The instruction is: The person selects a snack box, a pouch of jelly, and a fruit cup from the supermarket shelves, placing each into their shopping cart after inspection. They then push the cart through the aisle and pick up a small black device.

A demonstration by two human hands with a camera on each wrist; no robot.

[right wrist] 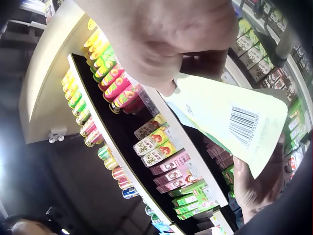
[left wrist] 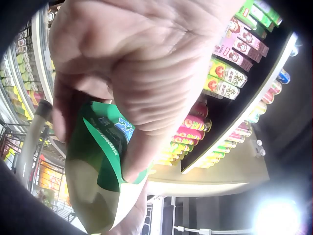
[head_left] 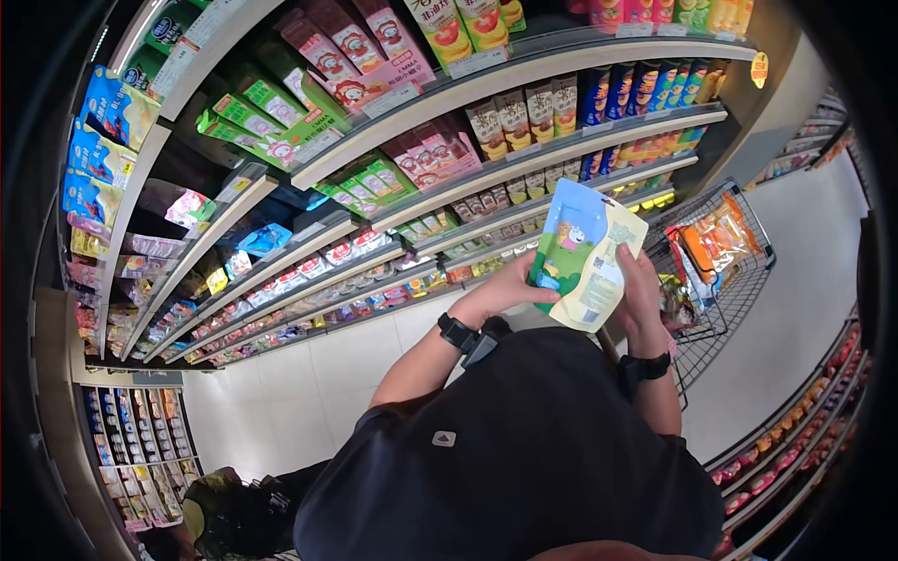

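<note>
A pouch point(head_left: 585, 252), blue and green on one side and cream on the other with a cartoon pig, is held up between both hands in the head view. The left hand point(head_left: 510, 288) grips its lower left edge, thumb across the front. On its right edge is the right hand point(head_left: 639, 294), fingers around the cream side. In the left wrist view the left hand point(left wrist: 142, 58) pinches the green pouch point(left wrist: 102, 147). The right wrist view has the right hand point(right wrist: 171, 34) pinching one corner of the cream side point(right wrist: 230, 117), which carries a barcode.
Shelves point(head_left: 421, 98) of boxed and bagged snacks curve along the left and front. A wire shopping cart point(head_left: 739, 299) with orange packages point(head_left: 718, 241) stands at the right. More shelves point(head_left: 795, 430) line the lower right, and a dark bag point(head_left: 234, 514) shows at the lower left.
</note>
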